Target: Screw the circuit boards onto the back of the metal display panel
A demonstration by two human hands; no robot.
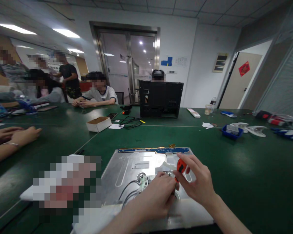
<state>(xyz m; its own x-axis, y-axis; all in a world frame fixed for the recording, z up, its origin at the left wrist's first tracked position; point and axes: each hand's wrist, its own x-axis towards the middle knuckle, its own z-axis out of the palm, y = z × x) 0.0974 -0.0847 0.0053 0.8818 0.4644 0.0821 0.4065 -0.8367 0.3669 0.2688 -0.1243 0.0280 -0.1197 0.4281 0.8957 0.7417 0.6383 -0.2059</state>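
Note:
A silver display panel (127, 165) lies flat before me, with a blue circuit strip (146, 150) along its far edge. On its near half a small green circuit board (144, 182) sits, dark cables running from it. My right hand (197, 182) is closed with thumb and fingers around a screwdriver (181, 165) with a red-and-black handle, tilted above the panel. Beside it my left hand (158, 191) is curled low over the board, fingers bent; what they grip is hidden. A pale strip (169, 166) shows just behind the hands.
A white open box (99, 124), black cable (130, 123) and upright black monitor (161, 99) stand farther back. At right is a blue tray (231, 131). Another person's hands (21, 135) rest at left, near a blurred white item (63, 182). Several people are beyond the table (258, 169).

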